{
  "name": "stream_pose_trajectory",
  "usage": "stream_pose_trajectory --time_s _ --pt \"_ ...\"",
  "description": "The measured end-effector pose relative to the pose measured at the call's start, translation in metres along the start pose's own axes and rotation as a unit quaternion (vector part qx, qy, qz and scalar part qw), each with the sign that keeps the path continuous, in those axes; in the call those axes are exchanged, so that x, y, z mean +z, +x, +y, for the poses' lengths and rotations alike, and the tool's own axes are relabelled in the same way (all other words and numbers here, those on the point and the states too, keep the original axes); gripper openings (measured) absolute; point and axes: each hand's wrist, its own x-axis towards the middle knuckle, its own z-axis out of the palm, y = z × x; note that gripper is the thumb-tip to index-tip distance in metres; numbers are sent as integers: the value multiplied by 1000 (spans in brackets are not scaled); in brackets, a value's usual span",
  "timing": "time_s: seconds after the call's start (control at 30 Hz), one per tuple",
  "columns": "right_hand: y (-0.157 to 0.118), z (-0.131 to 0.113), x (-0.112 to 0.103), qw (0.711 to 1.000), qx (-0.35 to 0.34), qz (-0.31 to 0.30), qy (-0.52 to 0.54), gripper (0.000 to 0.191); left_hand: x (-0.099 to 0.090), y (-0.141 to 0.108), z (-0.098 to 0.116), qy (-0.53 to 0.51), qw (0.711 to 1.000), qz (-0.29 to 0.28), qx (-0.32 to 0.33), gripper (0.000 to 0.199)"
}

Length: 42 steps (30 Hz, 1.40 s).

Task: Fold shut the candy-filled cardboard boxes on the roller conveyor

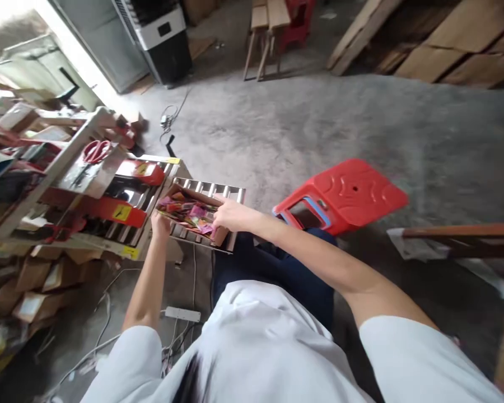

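An open cardboard box [222, 237] full of small pink, purple and orange packets [193, 214] rests on a metal roller conveyor [239, 195]. My left hand [160, 225] grips the box at its left end, its fingers partly hidden by the wall. At the right end, my right hand [229, 214] holds the box by its edge, fingertips reaching toward the rim. Left of the box stands a machine with red parts [121, 212] and yellow labels, and red-handled scissors [96, 151] lie on top of it.
A red plastic stool [355, 193] stands right of my legs. Cardboard boxes [42, 305] and a power strip [182, 314] with cables lie at the lower left. Farther off are a wooden stool [269, 17], a black-and-white appliance [166, 45] and stacked cartons [457, 53].
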Motion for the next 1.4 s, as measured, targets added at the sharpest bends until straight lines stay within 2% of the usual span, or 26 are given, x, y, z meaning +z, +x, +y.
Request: stream_pose_trajectory --time_s 0.07,0.1,0.17,0.23,0.3,0.33,0.4,0.43,0.5,0.57,0.63,0.7,0.77,0.83,0.93,1.07,1.17,1.27,1.4 --pt "7 8 2 1000 -4 11 14 36 -23 6 3 -62 997 40 14 43" --pt "4 8 3 999 4 39 29 38 -31 9 6 -92 995 45 15 43" --pt "-9 1 6 988 37 124 85 44 -44 12 13 -114 993 28 3 45" --pt "-20 -11 10 964 65 200 165 55 -54 15 20 -97 995 4 -14 46" --pt "-18 -23 16 942 68 234 231 62 -60 18 27 -63 998 -17 -18 43" --pt "-9 -28 20 938 65 231 249 63 -62 20 31 -44 998 -31 -14 41" --pt "18 -30 31 942 60 191 269 64 -63 25 39 13 996 -89 -5 37" --pt "34 -29 37 946 63 157 277 64 -62 28 45 54 989 -138 -9 36" --pt "62 -24 49 948 79 89 296 65 -58 33 56 148 955 -254 -28 33" --pt "79 -20 57 943 95 56 313 65 -54 38 66 223 911 -345 -45 32" --pt "83 -22 60 933 104 83 334 66 -51 38 75 257 883 -389 -46 33" --pt "79 -28 58 909 118 163 366 71 -50 34 80 264 871 -410 -47 37" --pt "74 -32 58 879 124 240 393 78 -50 29 80 257 869 -418 -56 46" --pt "72 -32 62 876 89 261 396 67 -53 26 77 240 876 -410 -77 57" --pt "73 -29 70 907 27 208 366 39 -59 23 74 193 893 -389 -119 69" --pt "77 -28 73 943 44 121 307 39 -67 17 76 124 894 -405 -147 79" --pt "84 -33 66 972 83 53 214 39 -71 10 74 120 886 -420 -156 87" --pt "92 -41 56 981 118 20 153 33 -73 2 70 148 901 -383 -140 86" --pt "99 -43 48 974 130 36 183 23 -69 -5 68 144 919 -339 -141 80"
